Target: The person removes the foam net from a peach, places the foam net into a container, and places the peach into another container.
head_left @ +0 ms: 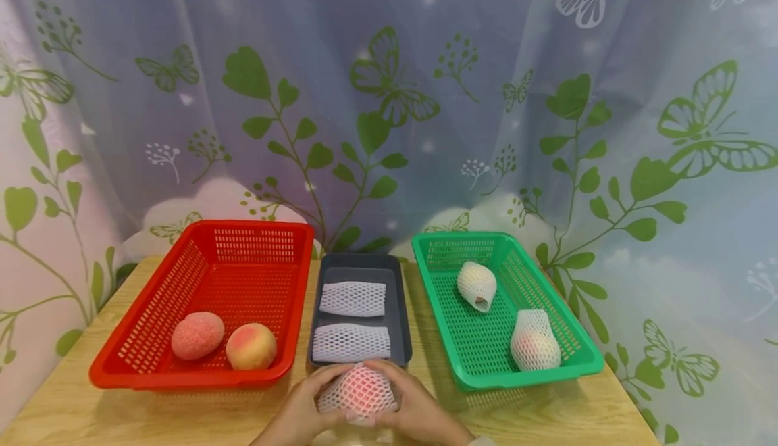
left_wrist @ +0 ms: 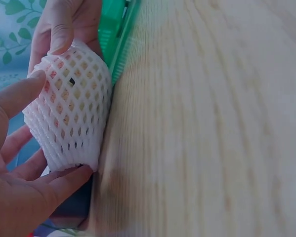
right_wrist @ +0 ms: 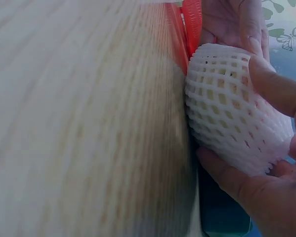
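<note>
In the head view, a pink-and-yellow peach (head_left: 365, 390) sits inside a white foam net sleeve, above the table's front part. My left hand (head_left: 304, 402) holds it from the left and my right hand (head_left: 421, 405) from the right, with thumbs and fingers curled round the net. The left wrist view shows the sleeve (left_wrist: 71, 106) stretched over the fruit, its gathered end by the left fingertips. Seen from the right wrist, the net (right_wrist: 232, 106) lies between the right thumb and fingers. Just behind the hands is a dark grey tray (head_left: 360, 263) with two white foam net sleeves (head_left: 352, 299).
At left stands a red basket (head_left: 200, 384) containing a rough pink fruit (head_left: 198, 336) and a bare peach (head_left: 252, 347). A green basket (head_left: 516, 380) at right holds two netted fruits (head_left: 477, 286). Behind the wooden table (head_left: 182, 419) hangs a patterned curtain (head_left: 462, 108).
</note>
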`<action>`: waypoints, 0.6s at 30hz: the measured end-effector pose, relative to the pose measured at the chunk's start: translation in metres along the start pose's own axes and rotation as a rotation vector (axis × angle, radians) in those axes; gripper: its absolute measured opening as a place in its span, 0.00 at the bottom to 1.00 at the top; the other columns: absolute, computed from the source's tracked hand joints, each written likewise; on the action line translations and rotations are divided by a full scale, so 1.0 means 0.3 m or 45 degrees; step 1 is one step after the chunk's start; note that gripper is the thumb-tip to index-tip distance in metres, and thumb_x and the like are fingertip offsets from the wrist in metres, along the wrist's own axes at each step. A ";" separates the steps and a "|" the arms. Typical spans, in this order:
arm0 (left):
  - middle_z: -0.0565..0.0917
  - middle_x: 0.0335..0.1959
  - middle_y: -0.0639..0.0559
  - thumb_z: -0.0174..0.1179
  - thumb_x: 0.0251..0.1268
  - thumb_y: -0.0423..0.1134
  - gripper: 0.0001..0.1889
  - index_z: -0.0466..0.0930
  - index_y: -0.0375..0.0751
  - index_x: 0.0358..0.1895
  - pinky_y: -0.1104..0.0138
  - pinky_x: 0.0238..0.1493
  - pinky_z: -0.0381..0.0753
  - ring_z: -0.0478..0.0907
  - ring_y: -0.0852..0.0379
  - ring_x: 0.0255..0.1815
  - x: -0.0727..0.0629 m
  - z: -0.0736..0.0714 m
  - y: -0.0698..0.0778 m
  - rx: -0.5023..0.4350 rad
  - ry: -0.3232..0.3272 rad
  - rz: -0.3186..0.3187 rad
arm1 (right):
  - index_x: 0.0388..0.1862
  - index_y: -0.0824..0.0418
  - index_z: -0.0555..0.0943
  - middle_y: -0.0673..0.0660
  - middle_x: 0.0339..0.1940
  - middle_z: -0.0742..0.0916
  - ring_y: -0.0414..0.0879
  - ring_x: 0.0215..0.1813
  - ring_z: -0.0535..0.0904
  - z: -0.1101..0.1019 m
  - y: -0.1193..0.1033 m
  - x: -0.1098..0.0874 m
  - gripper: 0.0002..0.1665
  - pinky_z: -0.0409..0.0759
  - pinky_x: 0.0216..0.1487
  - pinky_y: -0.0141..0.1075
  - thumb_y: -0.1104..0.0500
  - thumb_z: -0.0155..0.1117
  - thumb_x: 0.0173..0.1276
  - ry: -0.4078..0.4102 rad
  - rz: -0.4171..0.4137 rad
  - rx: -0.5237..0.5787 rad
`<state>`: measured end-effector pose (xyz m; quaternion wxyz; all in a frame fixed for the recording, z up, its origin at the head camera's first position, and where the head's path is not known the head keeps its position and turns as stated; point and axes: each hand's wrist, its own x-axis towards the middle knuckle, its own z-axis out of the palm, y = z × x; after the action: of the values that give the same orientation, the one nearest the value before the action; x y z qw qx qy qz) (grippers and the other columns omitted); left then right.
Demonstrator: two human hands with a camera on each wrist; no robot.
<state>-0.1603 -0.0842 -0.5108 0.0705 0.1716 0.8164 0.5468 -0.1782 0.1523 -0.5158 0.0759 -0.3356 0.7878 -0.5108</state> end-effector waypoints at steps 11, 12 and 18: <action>0.77 0.59 0.50 0.72 0.51 0.48 0.32 0.74 0.50 0.62 0.64 0.56 0.75 0.74 0.51 0.55 -0.005 0.009 0.009 -0.040 0.039 0.037 | 0.71 0.54 0.65 0.55 0.69 0.71 0.50 0.65 0.70 0.003 -0.005 -0.003 0.47 0.74 0.62 0.39 0.48 0.74 0.54 0.056 -0.002 -0.147; 0.77 0.59 0.50 0.72 0.51 0.48 0.32 0.74 0.51 0.62 0.65 0.56 0.74 0.74 0.51 0.55 -0.005 0.010 0.012 -0.044 0.044 0.040 | 0.72 0.54 0.65 0.56 0.69 0.71 0.50 0.65 0.70 0.000 -0.011 -0.004 0.48 0.74 0.61 0.40 0.48 0.74 0.54 0.057 0.006 -0.155; 0.78 0.57 0.53 0.74 0.48 0.48 0.30 0.78 0.53 0.58 0.61 0.58 0.73 0.73 0.51 0.57 -0.004 0.027 0.063 0.017 0.143 0.088 | 0.73 0.57 0.62 0.57 0.68 0.72 0.50 0.61 0.73 -0.023 -0.049 -0.010 0.52 0.75 0.59 0.39 0.47 0.75 0.52 0.075 0.032 -0.162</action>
<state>-0.1529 -0.0711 -0.4967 0.0045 0.1692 0.8162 0.5524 -0.1724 0.1556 -0.5007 0.0375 -0.3146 0.8248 -0.4683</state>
